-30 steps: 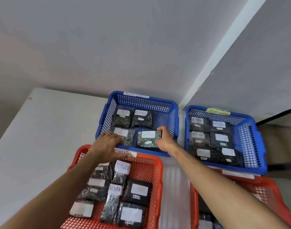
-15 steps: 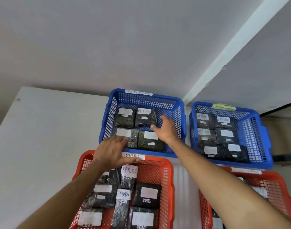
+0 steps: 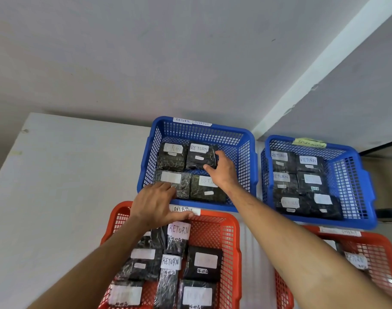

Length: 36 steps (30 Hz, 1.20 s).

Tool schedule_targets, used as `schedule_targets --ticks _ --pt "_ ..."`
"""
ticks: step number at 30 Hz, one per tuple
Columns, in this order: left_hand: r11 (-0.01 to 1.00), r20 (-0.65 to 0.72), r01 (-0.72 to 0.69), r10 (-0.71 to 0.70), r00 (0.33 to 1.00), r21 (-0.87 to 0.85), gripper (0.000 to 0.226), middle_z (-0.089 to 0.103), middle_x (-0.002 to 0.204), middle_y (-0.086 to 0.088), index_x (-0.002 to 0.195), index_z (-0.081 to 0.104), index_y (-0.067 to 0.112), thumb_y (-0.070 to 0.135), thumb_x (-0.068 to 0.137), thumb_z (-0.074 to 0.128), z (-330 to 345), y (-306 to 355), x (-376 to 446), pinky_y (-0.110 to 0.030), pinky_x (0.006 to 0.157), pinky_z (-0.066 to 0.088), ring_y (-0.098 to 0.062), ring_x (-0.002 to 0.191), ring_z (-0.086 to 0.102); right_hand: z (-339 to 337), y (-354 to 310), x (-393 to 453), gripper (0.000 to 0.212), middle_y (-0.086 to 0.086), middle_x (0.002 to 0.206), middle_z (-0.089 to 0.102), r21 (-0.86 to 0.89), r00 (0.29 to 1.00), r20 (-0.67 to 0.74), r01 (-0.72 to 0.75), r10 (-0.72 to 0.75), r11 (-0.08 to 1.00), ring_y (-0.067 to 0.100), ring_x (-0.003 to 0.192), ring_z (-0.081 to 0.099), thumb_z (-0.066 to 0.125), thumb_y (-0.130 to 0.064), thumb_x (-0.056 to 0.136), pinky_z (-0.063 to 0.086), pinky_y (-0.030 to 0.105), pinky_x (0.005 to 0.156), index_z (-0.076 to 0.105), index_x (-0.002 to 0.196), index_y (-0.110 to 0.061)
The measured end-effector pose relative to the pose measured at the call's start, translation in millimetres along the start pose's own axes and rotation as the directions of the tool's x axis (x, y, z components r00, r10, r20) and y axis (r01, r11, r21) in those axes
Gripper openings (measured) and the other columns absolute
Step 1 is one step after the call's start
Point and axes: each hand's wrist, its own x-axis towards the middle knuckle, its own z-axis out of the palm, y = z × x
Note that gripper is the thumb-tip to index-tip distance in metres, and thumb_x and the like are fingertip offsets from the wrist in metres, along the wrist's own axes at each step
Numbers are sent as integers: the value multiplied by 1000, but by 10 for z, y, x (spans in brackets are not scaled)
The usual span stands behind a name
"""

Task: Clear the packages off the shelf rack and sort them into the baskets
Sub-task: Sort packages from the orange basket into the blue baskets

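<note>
Four mesh baskets sit on a white worktop (image 3: 56, 186) in two rows, blue ones far, red ones near. The left blue basket (image 3: 146, 166) holds four dark wrapped packages lying flat in a two-by-two block, white labels up; their long axes run roughly left to right, and the block fills the basket's left and middle, leaving bare mesh floor along the right wall. The right hand (image 3: 221, 172) reaches over the near rim, its grip on the far right package (image 3: 199, 156): thumb at the near edge, fingers curled round the right edge. That package reads "RETURN", writing upright to the viewer, and lies just beside the far left package (image 3: 171, 156). The left hand (image 3: 154, 205) rests on the near rim of the same basket, its straight fingers lying on the near left package (image 3: 177, 184) and its thumb stretched along an "OVERDUE" tag (image 3: 186, 209) on the far rim of the left red basket (image 3: 233, 241). The near right package (image 3: 207, 188) lies partly under the right wrist. The left red basket is crowded with packages, some on edge. The right blue basket (image 3: 360, 181) holds six flat packages packed leftward, with open floor at its right. A right red basket (image 3: 382, 248) shows partly behind the right forearm.
</note>
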Motion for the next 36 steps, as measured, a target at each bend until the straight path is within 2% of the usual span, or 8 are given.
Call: schedule_targets --ticks 3,5,10,15,23,28,30,36 --pt "1000 -15 -6 6 1000 -8 91 65 85 4 86 65 22 103 74 26 -1 11 -6 -32 66 46 -15 76 58 -22 -39 -21 72 11 129 54 -135 996 -74 37 -47 990 28 120 52 75 -46 86 48 41 100 45 144 -17" --pt "1000 -32 -6 5 999 -10 91 66 85 3 87 66 21 103 74 28 0 18 -1 -33 66 47 -16 76 60 11 -143 -15 73 7 131 48 -248 962 -130 204 -241 947 25 121 45 72 -55 85 44 38 101 47 144 -22" --pt "1000 -39 8 -8 999 0 91 65 84 3 83 66 20 103 74 29 2 25 -1 -35 65 47 -17 76 59 358 -534 32 65 8 155 32 -339 875 191 485 -446 806 36 144 25 73 -52 84 31 61 115 53 142 -30" --pt "1000 -52 12 -12 999 4 90 62 79 4 80 64 20 102 75 29 28 13 -11 -35 62 45 -17 73 58 613 -593 58 50 7 154 37 -391 910 129 413 -395 823 37 142 28 66 -46 93 26 67 114 56 140 -31" --pt "1000 -59 10 -10 998 2 89 62 79 4 79 62 20 102 75 29 40 16 -37 -33 61 42 -16 71 55 565 -592 105 63 5 158 36 -352 907 72 412 -414 841 33 145 30 58 -55 94 28 59 116 44 149 -27" --pt "1000 -67 9 -9 998 -7 89 63 81 4 80 64 20 103 74 30 42 21 -34 -32 60 43 -15 71 56 367 -191 -22 58 9 148 41 -194 947 -257 147 -195 970 30 133 39 66 -46 92 43 48 108 50 141 -21" --pt "1000 -71 8 -9 997 -12 90 64 81 4 81 64 20 103 74 30 42 22 -33 -31 60 43 -15 71 56 350 -94 -14 60 13 149 38 -105 977 -195 65 -85 992 32 134 37 69 -41 91 44 49 108 48 144 -20" --pt "1000 -69 16 -16 997 -2 89 60 79 5 81 62 20 103 74 30 35 27 -22 -32 60 41 -15 69 52 384 -167 136 57 17 156 30 -72 985 -98 135 -142 988 33 142 30 63 -33 98 38 47 116 46 147 -12"
